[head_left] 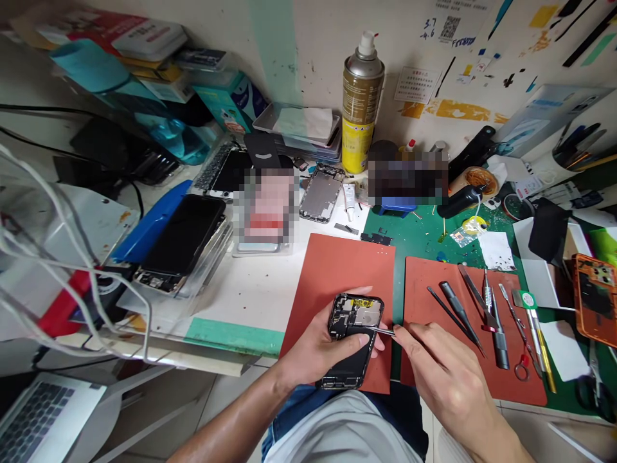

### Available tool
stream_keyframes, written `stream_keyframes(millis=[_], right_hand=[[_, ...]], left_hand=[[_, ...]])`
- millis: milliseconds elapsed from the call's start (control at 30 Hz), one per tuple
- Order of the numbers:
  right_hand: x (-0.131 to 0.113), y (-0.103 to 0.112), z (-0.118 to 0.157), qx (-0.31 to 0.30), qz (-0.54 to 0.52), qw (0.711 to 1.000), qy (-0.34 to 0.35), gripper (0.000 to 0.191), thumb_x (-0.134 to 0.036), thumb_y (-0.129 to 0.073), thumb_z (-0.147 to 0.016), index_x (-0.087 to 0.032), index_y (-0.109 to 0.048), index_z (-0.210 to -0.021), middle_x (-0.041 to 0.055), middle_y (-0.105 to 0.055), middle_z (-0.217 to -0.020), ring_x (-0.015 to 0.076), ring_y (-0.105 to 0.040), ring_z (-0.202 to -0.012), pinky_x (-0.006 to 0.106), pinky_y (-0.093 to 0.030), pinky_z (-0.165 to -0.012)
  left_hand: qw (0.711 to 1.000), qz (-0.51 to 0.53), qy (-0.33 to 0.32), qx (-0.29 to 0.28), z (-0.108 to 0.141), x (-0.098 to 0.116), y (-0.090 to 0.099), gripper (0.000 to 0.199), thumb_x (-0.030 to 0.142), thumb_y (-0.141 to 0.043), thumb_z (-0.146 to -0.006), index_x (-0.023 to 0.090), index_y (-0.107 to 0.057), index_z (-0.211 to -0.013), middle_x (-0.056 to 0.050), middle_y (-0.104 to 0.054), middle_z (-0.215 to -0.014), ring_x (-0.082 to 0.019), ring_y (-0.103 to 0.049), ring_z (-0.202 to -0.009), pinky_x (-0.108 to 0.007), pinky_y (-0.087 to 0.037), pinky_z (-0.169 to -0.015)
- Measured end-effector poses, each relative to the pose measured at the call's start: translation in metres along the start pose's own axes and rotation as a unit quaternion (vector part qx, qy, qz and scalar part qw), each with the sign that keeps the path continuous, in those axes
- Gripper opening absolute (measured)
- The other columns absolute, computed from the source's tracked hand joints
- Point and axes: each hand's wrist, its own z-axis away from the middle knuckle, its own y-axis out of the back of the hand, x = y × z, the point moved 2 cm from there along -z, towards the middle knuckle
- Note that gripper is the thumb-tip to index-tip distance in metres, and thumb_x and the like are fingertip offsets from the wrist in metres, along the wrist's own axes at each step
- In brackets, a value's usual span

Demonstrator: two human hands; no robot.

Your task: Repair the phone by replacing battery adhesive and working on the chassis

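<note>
An opened smartphone (351,360), its inner parts bare, is held over the near edge of a red-brown mat by my left hand (315,347). The left fingers wrap behind the phone and the thumb lies across its dark battery area. My right hand (443,363) is closed on slim metal tweezers (384,330), which point leftward. Their tip is over the phone's inside, just below the silvery plate; whether it touches a part I cannot tell. The phone is tilted, its top end away from me.
On the right mat (520,386) lie several hand tools, with scissors (598,386) beyond. Further phones (186,235) and a phone frame (322,195) lie left and behind. A spray can (361,106) stands at the back. White cables (91,283) hang at left.
</note>
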Motion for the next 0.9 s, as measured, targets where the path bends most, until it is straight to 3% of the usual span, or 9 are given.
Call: stream_keyframes(millis=[267,567,767,900], right_hand=[[-0.004,-0.003,0.000,-0.007,-0.003,0.999,-0.039,0.042,0.012,-0.055,-0.098,-0.004,-0.068,-0.134,0.0190,-0.072,-0.114,0.0273,-0.067,-0.102,0.042,-0.062,-0.082],[0.002,0.000,0.000,0.021,0.011,0.999,0.030,0.035,0.009,-0.060,-0.097,-0.005,-0.070,-0.128,0.0163,-0.075,-0.104,0.0240,-0.069,-0.087,0.037,-0.058,-0.070],[-0.001,-0.008,0.001,0.006,-0.004,0.999,-0.039,0.034,0.005,-0.062,-0.100,-0.007,-0.069,-0.131,0.0133,-0.070,-0.098,0.0222,-0.064,-0.082,0.035,-0.056,-0.067],[-0.005,-0.014,0.007,0.034,-0.021,0.998,-0.056,0.041,0.006,-0.064,-0.098,-0.009,-0.067,-0.135,0.0143,-0.069,-0.103,0.0236,-0.063,-0.087,0.038,-0.056,-0.073]], left_hand=[[1.000,-0.019,0.007,0.003,0.002,-0.001,0.002,0.073,0.030,-0.080,-0.100,0.019,-0.043,-0.162,-0.012,-0.083,-0.107,-0.022,-0.080,-0.096,-0.035,-0.064,-0.089],[1.000,-0.001,0.013,-0.002,0.000,0.000,0.001,0.074,0.031,-0.082,-0.098,0.020,-0.044,-0.161,-0.017,-0.080,-0.122,-0.025,-0.081,-0.097,-0.039,-0.065,-0.090],[1.000,-0.011,0.021,0.005,0.002,-0.003,0.003,0.073,0.035,-0.082,-0.098,0.019,-0.048,-0.161,-0.016,-0.082,-0.117,-0.025,-0.081,-0.094,-0.039,-0.064,-0.088],[0.999,-0.021,0.030,0.012,0.003,-0.006,0.005,0.073,0.037,-0.081,-0.098,0.018,-0.049,-0.160,-0.016,-0.083,-0.112,-0.026,-0.080,-0.094,-0.040,-0.063,-0.086]])
